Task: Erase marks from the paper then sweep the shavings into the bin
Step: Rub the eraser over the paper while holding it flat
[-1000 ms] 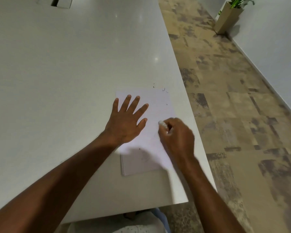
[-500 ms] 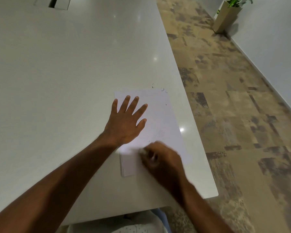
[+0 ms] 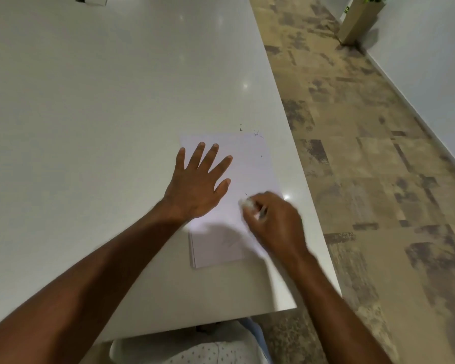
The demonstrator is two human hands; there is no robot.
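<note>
A small stack of white paper (image 3: 250,166) lies near the right edge of the white table (image 3: 90,127). My left hand (image 3: 199,185) presses flat on the sheet's left side with its fingers spread. My right hand (image 3: 276,222) pinches a white eraser (image 3: 246,203) against the paper's right-middle part; the hand is motion-blurred. Faint pencil marks (image 3: 229,241) show on the lower part of the sheet. Dark shavings (image 3: 256,133) lie scattered at the paper's far edge and on the table just beyond it. No bin is in view.
The table's right edge (image 3: 300,164) runs close beside the paper, with patterned floor (image 3: 365,179) beyond. A tan planter (image 3: 357,19) stands by the wall at the far right. A cable cutout (image 3: 92,0) sits at the table's far end.
My right hand with the eraser swept down and left to the paper's lower part, then back up and right to the middle. My left hand stayed pressed on the sheet.
</note>
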